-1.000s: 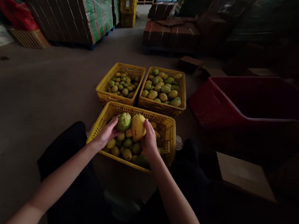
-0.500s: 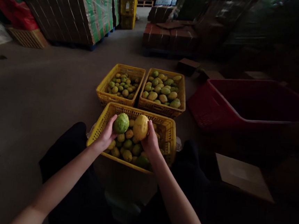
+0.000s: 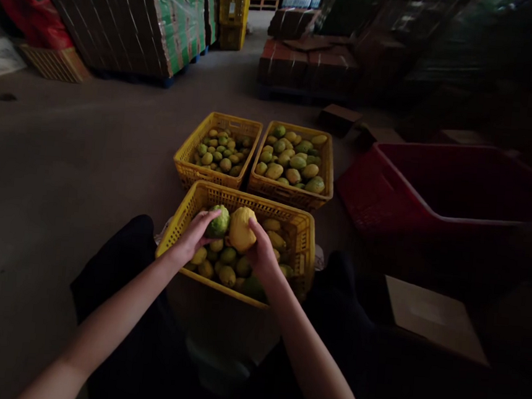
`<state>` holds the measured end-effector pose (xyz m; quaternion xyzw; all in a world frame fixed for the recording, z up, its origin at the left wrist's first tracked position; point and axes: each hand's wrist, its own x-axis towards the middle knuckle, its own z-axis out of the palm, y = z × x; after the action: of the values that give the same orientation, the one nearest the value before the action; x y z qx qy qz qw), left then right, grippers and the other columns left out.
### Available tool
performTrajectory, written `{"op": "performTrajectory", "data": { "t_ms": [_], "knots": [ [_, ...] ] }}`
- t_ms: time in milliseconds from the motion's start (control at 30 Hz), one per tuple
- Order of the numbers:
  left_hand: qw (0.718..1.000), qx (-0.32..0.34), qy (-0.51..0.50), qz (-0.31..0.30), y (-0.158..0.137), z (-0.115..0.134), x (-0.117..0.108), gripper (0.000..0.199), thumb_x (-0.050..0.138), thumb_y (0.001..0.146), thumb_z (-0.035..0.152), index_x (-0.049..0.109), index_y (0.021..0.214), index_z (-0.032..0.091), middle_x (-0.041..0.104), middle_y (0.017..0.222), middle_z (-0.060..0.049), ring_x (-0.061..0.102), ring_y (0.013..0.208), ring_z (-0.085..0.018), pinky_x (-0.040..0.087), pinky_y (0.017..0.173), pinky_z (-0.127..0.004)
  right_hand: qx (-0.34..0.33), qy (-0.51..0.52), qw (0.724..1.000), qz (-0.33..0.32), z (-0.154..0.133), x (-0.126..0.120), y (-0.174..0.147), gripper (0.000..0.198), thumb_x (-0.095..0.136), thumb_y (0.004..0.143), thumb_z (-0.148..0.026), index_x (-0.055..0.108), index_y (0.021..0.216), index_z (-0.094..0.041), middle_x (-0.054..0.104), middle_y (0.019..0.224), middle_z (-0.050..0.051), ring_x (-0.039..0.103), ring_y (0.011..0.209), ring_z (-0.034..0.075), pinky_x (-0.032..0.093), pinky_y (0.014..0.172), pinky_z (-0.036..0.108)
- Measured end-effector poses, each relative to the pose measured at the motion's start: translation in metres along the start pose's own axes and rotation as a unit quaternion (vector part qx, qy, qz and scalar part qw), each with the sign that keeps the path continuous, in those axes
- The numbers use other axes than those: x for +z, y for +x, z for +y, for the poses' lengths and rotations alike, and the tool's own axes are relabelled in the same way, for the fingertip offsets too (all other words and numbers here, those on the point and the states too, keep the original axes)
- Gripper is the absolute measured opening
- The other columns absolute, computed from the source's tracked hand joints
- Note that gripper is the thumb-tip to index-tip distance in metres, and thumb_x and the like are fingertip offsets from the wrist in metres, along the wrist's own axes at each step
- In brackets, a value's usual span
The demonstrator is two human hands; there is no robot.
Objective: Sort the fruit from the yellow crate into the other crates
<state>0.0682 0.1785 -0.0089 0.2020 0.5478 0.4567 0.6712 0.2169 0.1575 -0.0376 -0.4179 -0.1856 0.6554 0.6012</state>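
Note:
My left hand (image 3: 196,234) is wrapped around a bumpy green citrus fruit (image 3: 220,221), thumb on top of it. A larger yellow citrus fruit (image 3: 242,228), knobbly and lemon-like, is gripped in my right hand (image 3: 261,252) from its right side. Both fruits are held side by side, close together, above a yellow plastic crate (image 3: 308,253) that stands between my legs. Inside this crate lie many green and yellow fruits (image 3: 227,275), partly hidden by my hands and forearms.
Beyond the near crate stand two more yellow crates, a left one (image 3: 182,168) and a right one (image 3: 289,196), both holding similar fruits. A large red bin (image 3: 383,191) is at the right, with a cardboard flap (image 3: 433,313) nearer me. Wrapped pallet stacks (image 3: 179,24) rise behind.
The yellow fruit has moved slightly left and turned in my right hand. My left thumb has shifted over the top of the green fruit, which sits a little further right.

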Motion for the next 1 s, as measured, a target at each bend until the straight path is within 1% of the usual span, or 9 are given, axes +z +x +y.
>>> {"op": "performTrajectory", "data": {
  "t_ms": [100, 167, 333, 500, 600, 733, 800, 900, 1000],
  "knots": [
    [0.998, -0.037, -0.050, -0.002, 0.000, 0.003, 0.000, 0.025, 0.060, 0.087, 0.033, 0.073, 0.102, 0.017, 0.074, 0.091, -0.006, 0.070, 0.082, -0.018, 0.057, 0.067, -0.026, 0.097, 0.031, 0.995, 0.004, -0.007, 0.001, -0.001, 0.031, 0.072, 0.072, -0.030, 0.069, 0.098, -0.013, 0.072, 0.080, 0.004, 0.065, 0.066, 0.017, 0.053, 0.055, 0.027],
    [0.995, -0.056, -0.080, -0.002, 0.000, 0.005, 0.000, 0.028, 0.056, 0.089, 0.035, 0.073, 0.102, 0.018, 0.074, 0.085, -0.006, 0.071, 0.079, -0.019, 0.057, 0.063, -0.025, 0.114, 0.045, 0.992, 0.029, -0.010, 0.001, 0.000, 0.028, 0.069, 0.075, -0.032, 0.069, 0.096, -0.014, 0.072, 0.079, 0.004, 0.065, 0.065, 0.017, 0.054, 0.054, 0.027],
    [0.991, -0.052, -0.124, 0.016, 0.003, 0.002, -0.001, 0.024, 0.053, 0.091, 0.030, 0.072, 0.099, 0.018, 0.074, 0.080, -0.003, 0.070, 0.075, -0.016, 0.057, 0.065, -0.026, 0.088, 0.038, 0.995, 0.003, -0.004, 0.000, 0.001, 0.031, 0.067, 0.079, -0.045, 0.070, 0.093, -0.018, 0.074, 0.084, 0.003, 0.068, 0.078, 0.018, 0.055, 0.067, 0.027],
    [0.996, -0.028, -0.081, 0.037, 0.011, -0.002, -0.006, 0.027, 0.054, 0.090, 0.032, 0.073, 0.087, 0.014, 0.074, 0.080, -0.005, 0.070, 0.077, -0.016, 0.055, 0.067, -0.024, 0.014, -0.038, 0.998, -0.056, 0.007, -0.004, 0.001, 0.038, 0.079, 0.066, -0.044, 0.069, 0.095, -0.023, 0.072, 0.089, -0.002, 0.065, 0.086, 0.017, 0.051, 0.071, 0.024],
    [0.996, -0.020, -0.083, 0.039, 0.011, -0.004, -0.005, 0.029, 0.053, 0.087, 0.032, 0.074, 0.079, 0.014, 0.073, 0.075, -0.005, 0.069, 0.071, -0.016, 0.052, 0.065, -0.023, 0.028, 0.003, 0.999, -0.039, 0.012, -0.003, 0.004, 0.039, 0.078, 0.064, -0.053, 0.069, 0.089, -0.025, 0.071, 0.084, -0.003, 0.064, 0.085, 0.018, 0.051, 0.072, 0.027],
    [0.997, 0.034, -0.075, 0.009, 0.000, -0.008, -0.001, 0.031, 0.055, 0.078, 0.033, 0.069, 0.059, 0.013, 0.067, 0.061, -0.003, 0.061, 0.055, -0.012, 0.046, 0.056, -0.022, 0.050, 0.017, 0.998, -0.033, 0.018, 0.001, 0.000, 0.045, 0.071, 0.064, -0.065, 0.070, 0.080, -0.024, 0.070, 0.075, -0.001, 0.064, 0.078, 0.021, 0.051, 0.071, 0.031],
    [0.995, 0.071, -0.066, -0.020, -0.005, -0.008, 0.001, 0.029, 0.057, 0.074, 0.034, 0.066, 0.055, 0.015, 0.064, 0.057, -0.002, 0.059, 0.053, -0.011, 0.045, 0.055, -0.022, 0.009, -0.030, 0.998, -0.047, 0.019, 0.003, -0.006, 0.045, 0.066, 0.069, -0.067, 0.071, 0.071, -0.022, 0.069, 0.069, 0.000, 0.063, 0.072, 0.020, 0.050, 0.069, 0.031],
    [0.984, 0.161, -0.019, -0.072, -0.011, -0.006, 0.003, 0.030, 0.058, 0.074, 0.038, 0.067, 0.055, 0.016, 0.065, 0.059, -0.003, 0.060, 0.057, -0.014, 0.048, 0.060, -0.024, -0.109, -0.125, 0.984, -0.063, 0.016, 0.005, -0.018, 0.046, 0.062, 0.075, -0.062, 0.070, 0.059, -0.020, 0.068, 0.063, 0.002, 0.061, 0.065, 0.019, 0.047, 0.068, 0.032],
    [0.968, 0.233, 0.043, -0.086, -0.015, -0.004, 0.006, 0.033, 0.056, 0.077, 0.037, 0.069, 0.055, 0.016, 0.067, 0.060, -0.004, 0.062, 0.061, -0.015, 0.048, 0.066, -0.025, -0.174, -0.138, 0.974, -0.040, 0.008, 0.008, -0.028, 0.043, 0.060, 0.078, -0.057, 0.072, 0.058, -0.021, 0.069, 0.062, 0.003, 0.062, 0.064, 0.020, 0.048, 0.069, 0.034]
  ]
}}
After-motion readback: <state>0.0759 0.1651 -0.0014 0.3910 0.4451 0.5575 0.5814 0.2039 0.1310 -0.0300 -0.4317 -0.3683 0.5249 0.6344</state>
